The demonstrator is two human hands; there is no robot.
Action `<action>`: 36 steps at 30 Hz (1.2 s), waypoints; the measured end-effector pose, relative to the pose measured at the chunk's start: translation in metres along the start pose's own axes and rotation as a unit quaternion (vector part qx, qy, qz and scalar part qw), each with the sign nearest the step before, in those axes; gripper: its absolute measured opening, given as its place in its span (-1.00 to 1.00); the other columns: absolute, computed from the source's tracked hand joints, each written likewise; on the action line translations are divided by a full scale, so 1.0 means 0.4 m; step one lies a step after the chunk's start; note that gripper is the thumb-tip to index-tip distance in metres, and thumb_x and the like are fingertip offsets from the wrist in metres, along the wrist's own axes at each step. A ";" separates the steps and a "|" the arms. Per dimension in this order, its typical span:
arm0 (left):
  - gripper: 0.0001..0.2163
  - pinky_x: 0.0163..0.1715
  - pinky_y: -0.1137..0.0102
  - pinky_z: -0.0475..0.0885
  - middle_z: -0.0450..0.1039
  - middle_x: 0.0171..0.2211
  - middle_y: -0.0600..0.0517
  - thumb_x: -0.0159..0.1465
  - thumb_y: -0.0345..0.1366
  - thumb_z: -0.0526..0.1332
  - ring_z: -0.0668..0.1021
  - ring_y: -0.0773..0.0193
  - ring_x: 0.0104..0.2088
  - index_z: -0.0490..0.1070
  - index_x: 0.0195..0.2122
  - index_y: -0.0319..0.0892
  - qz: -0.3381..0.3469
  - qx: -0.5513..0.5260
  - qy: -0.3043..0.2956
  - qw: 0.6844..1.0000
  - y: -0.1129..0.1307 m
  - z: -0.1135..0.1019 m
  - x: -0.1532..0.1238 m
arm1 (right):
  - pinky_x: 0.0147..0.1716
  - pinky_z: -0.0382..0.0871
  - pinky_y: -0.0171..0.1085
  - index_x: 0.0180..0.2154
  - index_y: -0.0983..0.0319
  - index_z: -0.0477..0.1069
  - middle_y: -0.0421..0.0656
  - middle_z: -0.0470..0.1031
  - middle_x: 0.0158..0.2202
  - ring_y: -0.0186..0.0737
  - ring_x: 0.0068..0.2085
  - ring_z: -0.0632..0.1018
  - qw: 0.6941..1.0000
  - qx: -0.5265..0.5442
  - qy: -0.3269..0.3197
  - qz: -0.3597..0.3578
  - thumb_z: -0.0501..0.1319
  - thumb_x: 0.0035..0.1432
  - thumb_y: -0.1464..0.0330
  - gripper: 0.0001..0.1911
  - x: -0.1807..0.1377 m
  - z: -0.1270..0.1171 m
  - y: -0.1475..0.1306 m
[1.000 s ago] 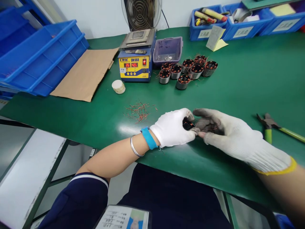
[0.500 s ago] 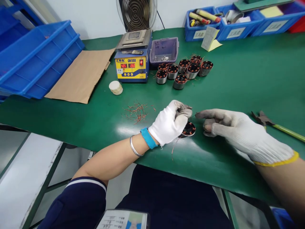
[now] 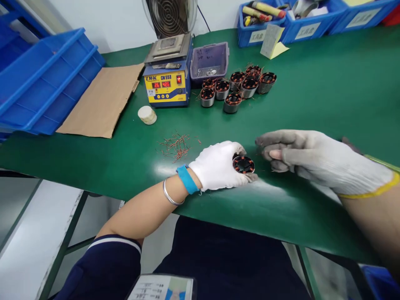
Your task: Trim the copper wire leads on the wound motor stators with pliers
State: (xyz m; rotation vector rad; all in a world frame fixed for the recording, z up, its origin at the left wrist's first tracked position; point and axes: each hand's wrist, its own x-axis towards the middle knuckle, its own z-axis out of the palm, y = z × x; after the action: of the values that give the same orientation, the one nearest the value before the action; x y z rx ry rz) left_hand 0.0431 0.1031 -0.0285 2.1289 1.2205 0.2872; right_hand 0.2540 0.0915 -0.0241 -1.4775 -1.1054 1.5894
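Note:
My left hand, in a white glove with greyed fingertips, curls around a small motor stator on the green bench. The stator is a metal ring with black inner parts and copper windings facing up. Its far and near sides sit between my fingers and thumb. To the right, my gloved right hand hovers apart from the stator, fingers loosely stretched to the left and nothing visible in them. Behind its wrist, green-handled cutters are mostly hidden.
Several wound stators stand farther back. Copper wire scraps lie left of my hands. Beyond are a pale round block, a CM 550 heating unit, a purple bin, cardboard, a blue crate and blue tool boxes.
My left hand has gone from pinching above the stator to gripping around it. My right hand has drawn slightly right, over the cutters. The camera view has shifted a little.

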 end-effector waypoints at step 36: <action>-0.47 0.09 0.20 0.55 0.65 0.05 -0.04 0.07 -0.12 0.45 0.66 0.01 0.06 0.57 0.08 -0.16 0.062 -0.060 -0.053 0.995 -0.040 -0.012 0.018 | -0.48 0.34 -0.19 -0.27 0.02 0.55 -0.23 0.67 -0.27 -0.03 -0.27 0.66 0.774 -0.633 0.015 0.006 0.15 0.05 0.12 -0.73 -0.083 0.038 0.012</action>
State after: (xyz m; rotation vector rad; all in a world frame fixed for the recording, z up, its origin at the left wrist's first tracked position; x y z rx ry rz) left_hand 0.0338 0.1168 -0.0358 2.0917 0.9881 0.2889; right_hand 0.2430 0.0574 -0.0152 -2.2382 -2.3647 0.6586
